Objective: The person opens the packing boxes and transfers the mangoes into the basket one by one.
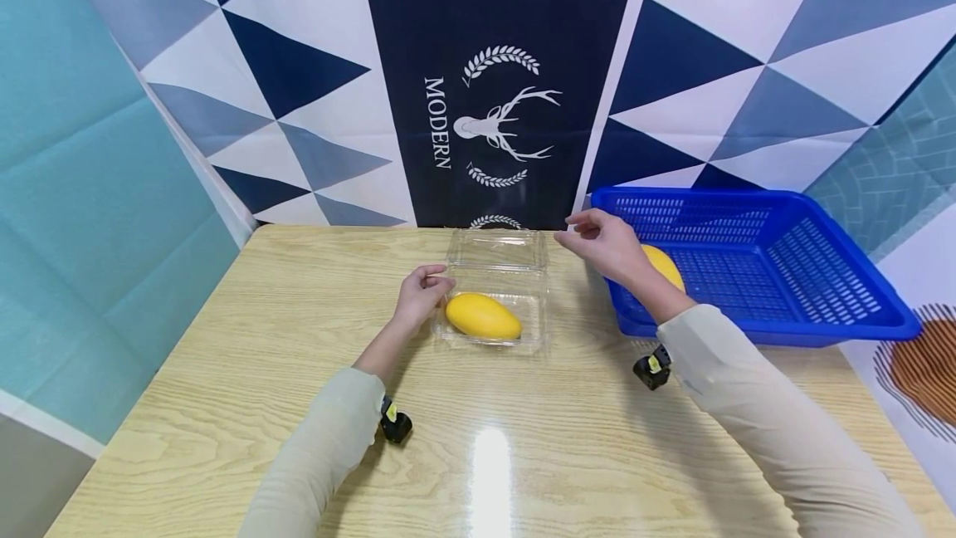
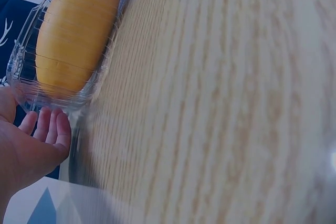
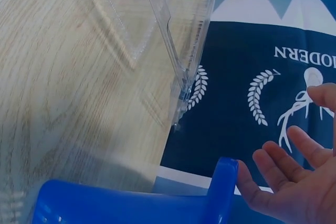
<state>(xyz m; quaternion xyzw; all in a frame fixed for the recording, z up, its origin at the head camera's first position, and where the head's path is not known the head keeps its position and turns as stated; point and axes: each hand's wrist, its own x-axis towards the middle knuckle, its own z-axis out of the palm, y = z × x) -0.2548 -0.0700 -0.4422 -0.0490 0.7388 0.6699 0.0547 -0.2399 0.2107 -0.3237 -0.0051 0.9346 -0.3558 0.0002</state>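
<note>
A clear plastic clamshell container point(image 1: 532, 330) lies with its lid point(image 1: 499, 250) raised at the back. One yellow mango point(image 1: 483, 316) rests in its base, lying lengthwise. At the container's left end, my left hand point(image 1: 420, 295) holds the edge between thumb and fingers; the left wrist view shows the fingertips point(image 2: 44, 121) at the corner. My right hand point(image 1: 603, 247) hovers empty between the lid and the blue basket, fingers loosely bent. In the right wrist view that hand point(image 3: 299, 182) is beside the basket's rim. Another yellow mango point(image 1: 665, 266) sits inside the basket, partly hidden by the right forearm.
A blue perforated plastic basket point(image 1: 821, 335) stands at the table's back right. The wooden table point(image 1: 284, 405) reaches back to a patterned cloth point(image 1: 500, 40) hanging behind it. Cameras point(image 1: 652, 368) are strapped to both wrists.
</note>
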